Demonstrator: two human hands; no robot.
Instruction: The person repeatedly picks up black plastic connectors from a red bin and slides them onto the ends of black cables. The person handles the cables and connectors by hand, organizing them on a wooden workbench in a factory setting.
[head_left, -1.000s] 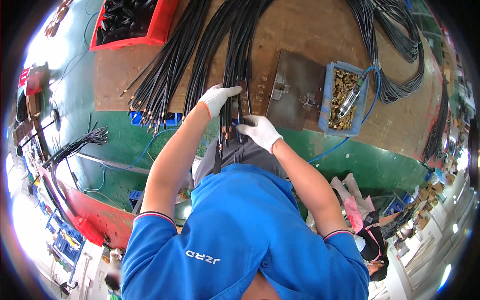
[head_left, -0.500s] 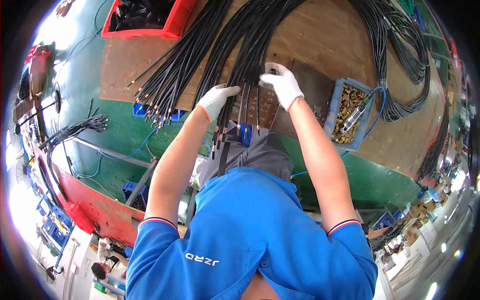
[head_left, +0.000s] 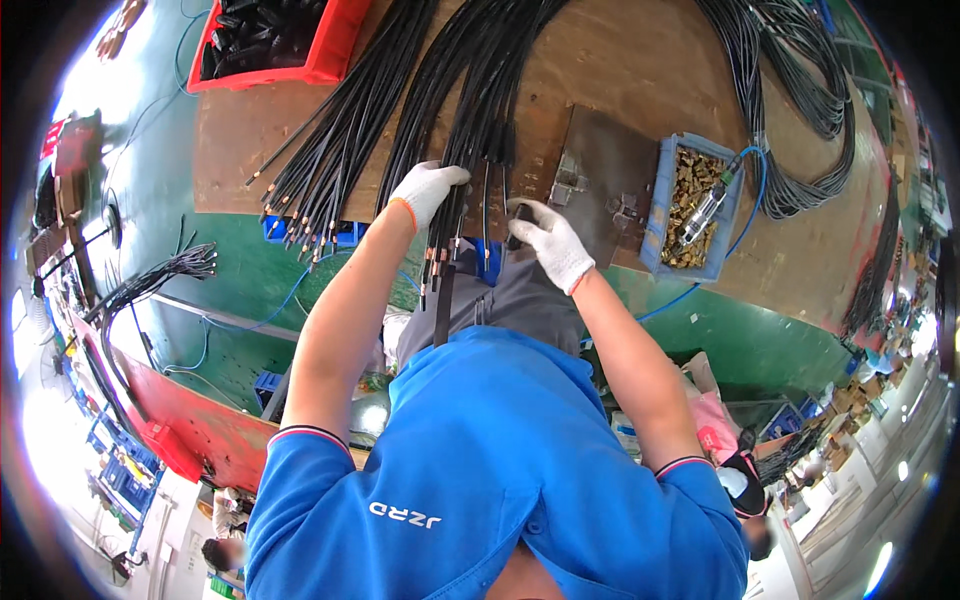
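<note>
My left hand [head_left: 428, 192], in a white glove, is closed on a bundle of black cables [head_left: 462, 125] near the bench's front edge. The cables' bare, copper-coloured ends [head_left: 434, 262] hang below it, over the edge. My right hand [head_left: 556, 246], gloved too, pinches a short black sleeve-like piece [head_left: 520, 226] close to the hanging ends of a few separate cables [head_left: 487, 200]. Whether a cable end sits inside that piece cannot be made out.
More black cables [head_left: 335, 150] fan out to the left. A red bin [head_left: 330, 62] holds black parts. On the right, a blue bin [head_left: 652, 225] of brass fittings has a metal air tool [head_left: 705, 215] on it. A metal plate [head_left: 600, 160] and coiled cables [head_left: 820, 185] lie nearby.
My right hand has come down toward my body, from beside the cables to their hanging ends, and the black piece now shows in it. My left hand has stayed on the bundle.
</note>
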